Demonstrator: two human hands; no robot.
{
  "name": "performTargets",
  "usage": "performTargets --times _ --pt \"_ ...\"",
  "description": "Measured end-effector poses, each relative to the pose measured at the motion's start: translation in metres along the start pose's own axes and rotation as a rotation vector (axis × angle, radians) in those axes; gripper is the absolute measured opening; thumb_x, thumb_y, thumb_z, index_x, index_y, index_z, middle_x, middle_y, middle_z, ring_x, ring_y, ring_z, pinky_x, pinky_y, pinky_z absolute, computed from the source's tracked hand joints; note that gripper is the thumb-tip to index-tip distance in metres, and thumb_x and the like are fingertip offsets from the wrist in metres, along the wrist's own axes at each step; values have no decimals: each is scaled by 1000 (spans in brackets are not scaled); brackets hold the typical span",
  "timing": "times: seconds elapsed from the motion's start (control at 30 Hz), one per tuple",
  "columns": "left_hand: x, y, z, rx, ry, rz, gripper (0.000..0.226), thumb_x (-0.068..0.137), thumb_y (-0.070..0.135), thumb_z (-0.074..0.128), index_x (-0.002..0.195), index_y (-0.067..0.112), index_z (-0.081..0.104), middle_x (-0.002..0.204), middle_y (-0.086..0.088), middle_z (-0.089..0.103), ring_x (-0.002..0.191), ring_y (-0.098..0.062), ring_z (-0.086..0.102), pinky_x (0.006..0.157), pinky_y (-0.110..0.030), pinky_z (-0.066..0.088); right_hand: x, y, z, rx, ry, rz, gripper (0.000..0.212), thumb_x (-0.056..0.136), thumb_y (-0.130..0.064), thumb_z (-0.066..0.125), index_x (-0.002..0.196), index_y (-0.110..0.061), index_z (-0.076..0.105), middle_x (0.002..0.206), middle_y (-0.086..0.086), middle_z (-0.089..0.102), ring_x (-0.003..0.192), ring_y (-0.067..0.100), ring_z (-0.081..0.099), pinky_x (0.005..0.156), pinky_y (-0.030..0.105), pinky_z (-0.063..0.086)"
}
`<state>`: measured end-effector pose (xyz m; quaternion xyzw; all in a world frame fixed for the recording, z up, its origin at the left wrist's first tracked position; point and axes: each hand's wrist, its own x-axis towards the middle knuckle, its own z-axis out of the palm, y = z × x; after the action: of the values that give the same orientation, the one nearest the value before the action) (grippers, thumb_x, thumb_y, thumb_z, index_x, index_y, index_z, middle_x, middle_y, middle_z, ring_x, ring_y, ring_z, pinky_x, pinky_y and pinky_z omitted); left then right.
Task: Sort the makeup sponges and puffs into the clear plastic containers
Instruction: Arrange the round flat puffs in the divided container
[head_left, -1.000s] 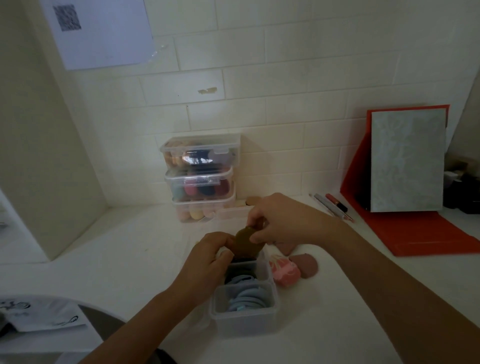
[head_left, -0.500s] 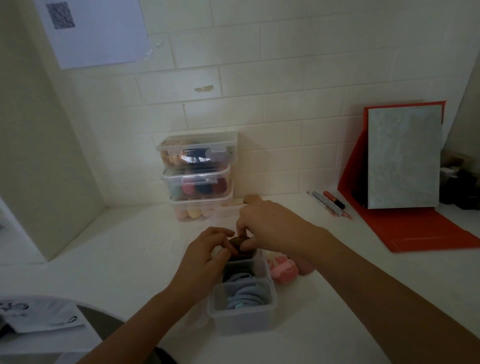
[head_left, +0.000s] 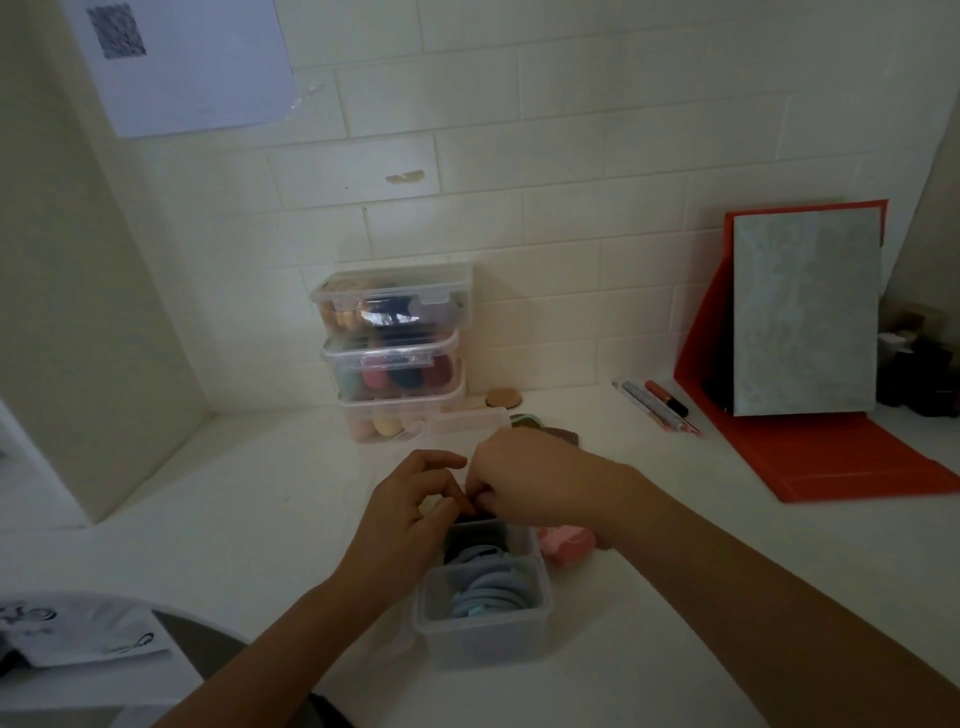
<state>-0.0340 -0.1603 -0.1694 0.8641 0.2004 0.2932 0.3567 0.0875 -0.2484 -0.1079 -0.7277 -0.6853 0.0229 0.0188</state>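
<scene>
Holding rows of blue puffs (head_left: 488, 592), the open container (head_left: 483, 639) nearest on the worktop (head_left: 260, 519) gets a dark puff (head_left: 470, 517) pinched down by the left hand (head_left: 410, 514) and right hand (head_left: 524, 483), a pink sponge (head_left: 566, 543) and loose puffs (head_left: 561, 435) left to sort, three full lidded containers (head_left: 395, 353) stacked behind

Hands (head_left: 410, 512) (head_left: 524, 483) at clear container's (head_left: 483, 631) far end

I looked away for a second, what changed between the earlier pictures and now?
The right hand lowered the brown puff from above the open container into its far end, where only a dark edge shows; the left hand stayed beside it. Blue puffs, pink sponge and stacked containers stayed put.
</scene>
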Motion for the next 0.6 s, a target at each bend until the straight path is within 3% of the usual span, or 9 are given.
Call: performTargets --times 0.07,0.23,0.3,0.37,0.43,0.53,0.6 --pt "0 1 0 -6 2 -7 21 69 24 46 59 28 63 106 17 58 99 3 54 81 -8 38 0 3 0 20 -30 20 21 90 -11 49 83 -8 68 61 -3 47 54 11 45 60 29 47" --pt "0 -3 1 -70 1 44 30 64 40 43 66 22 67 98 14 65 95 -7 60 87 -30 48 -2 -9 3 -120 14 17 17 92 -8 47 102 -4 60 71 0 38 64 13 40 59 29 35" --pt "0 -3 1 -72 -21 57 36 67 39 42 75 16 69 95 13 67 95 -9 60 89 -35 49 -3 -11 4 -136 14 16 18 92 -7 46 104 -3 59 76 4 48 64 16 43 59 28 34" --pt "0 -4 1 -74 -51 63 34 69 38 42 77 17 67 90 10 67 93 -11 61 88 -39 49 -1 -12 7 -121 21 48 20 93 -7 46 107 -3 59 99 11 60 82 23 57 66 28 35" --pt "1 -3 1 -36 -68 51 27 69 42 41 69 25 63 91 11 66 95 -10 59 89 -37 47 3 -10 11 -101 34 91 20 94 -9 46 108 -4 59 107 13 61 93 26 59 70 29 36" --pt "3 -2 0 43 -85 26 30 67 49 36 65 27 55 93 9 63 95 -5 53 86 -28 42 7 -1 11 -47 20 85 14 93 -13 47 86 -7 58 78 4 53 64 16 46 54 23 34" --pt "3 -1 0 102 -103 23 41 65 52 32 70 20 56 91 6 61 93 -3 51 80 -20 39 7 9 8 81 -55 54 23 93 -15 49 72 -8 56 63 0 48 54 12 42 49 22 33"
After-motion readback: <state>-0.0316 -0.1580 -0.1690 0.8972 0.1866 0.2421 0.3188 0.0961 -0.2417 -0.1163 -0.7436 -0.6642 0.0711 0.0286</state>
